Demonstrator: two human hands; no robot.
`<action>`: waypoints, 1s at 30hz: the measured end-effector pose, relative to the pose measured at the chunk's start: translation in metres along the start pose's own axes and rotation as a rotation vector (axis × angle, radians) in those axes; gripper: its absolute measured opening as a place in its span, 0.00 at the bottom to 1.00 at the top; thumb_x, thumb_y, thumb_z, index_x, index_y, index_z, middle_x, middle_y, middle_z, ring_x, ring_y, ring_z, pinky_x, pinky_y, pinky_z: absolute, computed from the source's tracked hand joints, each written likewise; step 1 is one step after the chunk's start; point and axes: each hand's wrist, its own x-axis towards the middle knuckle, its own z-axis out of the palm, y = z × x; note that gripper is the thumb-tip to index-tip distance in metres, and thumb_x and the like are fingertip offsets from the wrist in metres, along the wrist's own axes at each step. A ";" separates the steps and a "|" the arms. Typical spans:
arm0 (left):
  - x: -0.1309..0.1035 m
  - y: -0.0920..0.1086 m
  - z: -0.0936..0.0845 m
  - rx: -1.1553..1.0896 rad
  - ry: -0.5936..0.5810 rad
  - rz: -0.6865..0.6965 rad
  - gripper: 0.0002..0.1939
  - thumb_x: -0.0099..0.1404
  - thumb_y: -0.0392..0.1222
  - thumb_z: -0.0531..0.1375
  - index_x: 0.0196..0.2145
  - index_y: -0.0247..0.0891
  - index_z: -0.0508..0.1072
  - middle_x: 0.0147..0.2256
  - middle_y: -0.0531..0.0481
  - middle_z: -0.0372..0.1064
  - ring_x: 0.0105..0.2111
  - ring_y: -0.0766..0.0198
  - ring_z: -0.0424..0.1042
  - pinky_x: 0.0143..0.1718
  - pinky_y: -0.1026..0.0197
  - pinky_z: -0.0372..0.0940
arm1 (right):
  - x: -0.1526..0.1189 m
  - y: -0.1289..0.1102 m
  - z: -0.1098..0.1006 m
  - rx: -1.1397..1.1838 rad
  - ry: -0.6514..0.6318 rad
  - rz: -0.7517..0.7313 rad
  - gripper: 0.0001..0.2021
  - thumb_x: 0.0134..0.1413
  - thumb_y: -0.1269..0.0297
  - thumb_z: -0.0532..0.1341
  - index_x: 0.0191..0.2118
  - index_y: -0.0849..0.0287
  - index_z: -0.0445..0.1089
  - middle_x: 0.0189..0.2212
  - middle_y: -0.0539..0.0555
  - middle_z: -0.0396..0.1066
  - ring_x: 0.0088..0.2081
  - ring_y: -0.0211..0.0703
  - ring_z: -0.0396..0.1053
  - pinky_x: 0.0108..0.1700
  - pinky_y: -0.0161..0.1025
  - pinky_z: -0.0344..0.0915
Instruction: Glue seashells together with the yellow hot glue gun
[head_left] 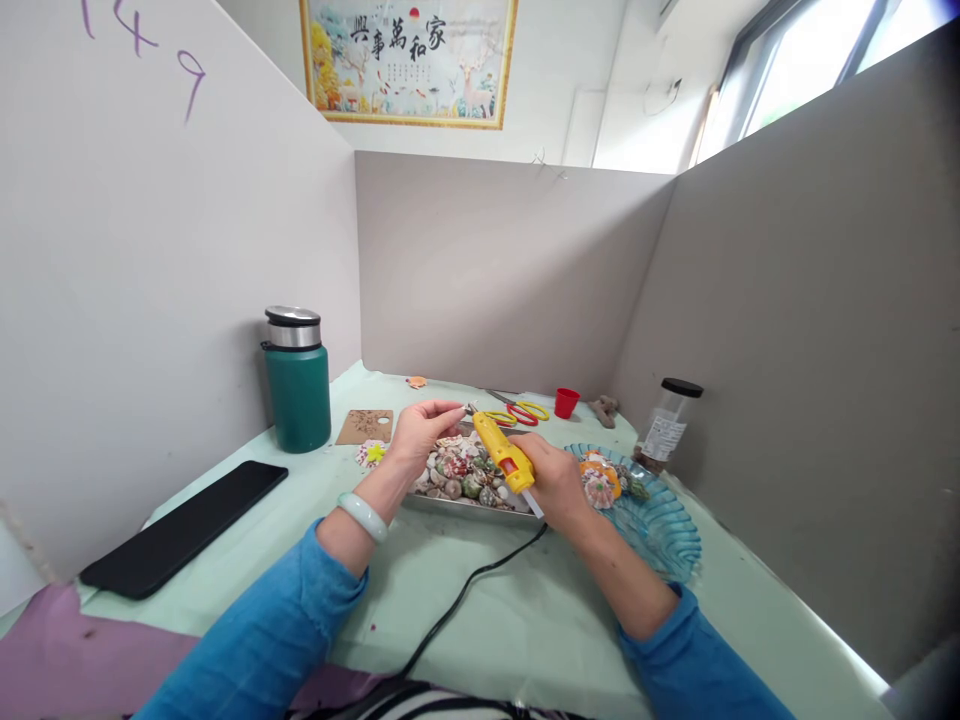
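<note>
My right hand [556,482] is wrapped round a yellow hot glue gun [495,447], with a glue stick [532,502] jutting from its back end. The gun's nozzle points up and to the left, right by the fingertips of my left hand [421,432]. Those left fingers are pinched together; what they hold is too small to make out. Beneath both hands lies a metal tray [465,508] heaped with seashells [469,470]. The gun and my hands hide part of the tray.
A blue glass plate [652,530] with shell pieces lies right, beside a clear jar [664,425]. Scissors [525,411] and a red cup [566,402] stand behind. Left are a green bottle [298,395], a black phone-like slab [187,525] and a brown card [365,427]. A cord [465,590] runs frontward.
</note>
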 end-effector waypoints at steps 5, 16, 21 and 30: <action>0.001 -0.001 -0.001 0.036 -0.008 0.014 0.15 0.45 0.43 0.71 0.31 0.33 0.78 0.30 0.48 0.74 0.25 0.69 0.69 0.30 0.64 0.65 | 0.000 0.000 0.000 0.008 -0.003 0.007 0.13 0.52 0.70 0.59 0.45 0.57 0.67 0.39 0.55 0.73 0.38 0.44 0.72 0.37 0.36 0.64; -0.001 0.002 0.001 0.017 0.008 0.002 0.16 0.44 0.44 0.71 0.31 0.33 0.78 0.30 0.46 0.75 0.24 0.69 0.69 0.29 0.64 0.65 | 0.000 0.000 0.001 -0.018 0.001 0.001 0.14 0.51 0.71 0.58 0.45 0.56 0.67 0.39 0.55 0.73 0.37 0.44 0.72 0.36 0.36 0.65; -0.002 0.004 0.001 -0.081 -0.025 -0.071 0.16 0.42 0.42 0.72 0.30 0.32 0.77 0.31 0.48 0.74 0.26 0.68 0.70 0.32 0.63 0.67 | 0.000 -0.001 0.000 -0.016 0.005 0.031 0.15 0.52 0.72 0.57 0.46 0.57 0.67 0.39 0.55 0.74 0.38 0.44 0.71 0.36 0.36 0.64; -0.003 0.006 0.003 -0.129 -0.049 -0.111 0.16 0.43 0.41 0.72 0.30 0.31 0.76 0.30 0.48 0.73 0.27 0.68 0.70 0.34 0.62 0.67 | -0.001 0.002 0.003 0.010 -0.006 -0.014 0.14 0.51 0.71 0.59 0.45 0.57 0.67 0.39 0.55 0.73 0.38 0.44 0.72 0.36 0.36 0.65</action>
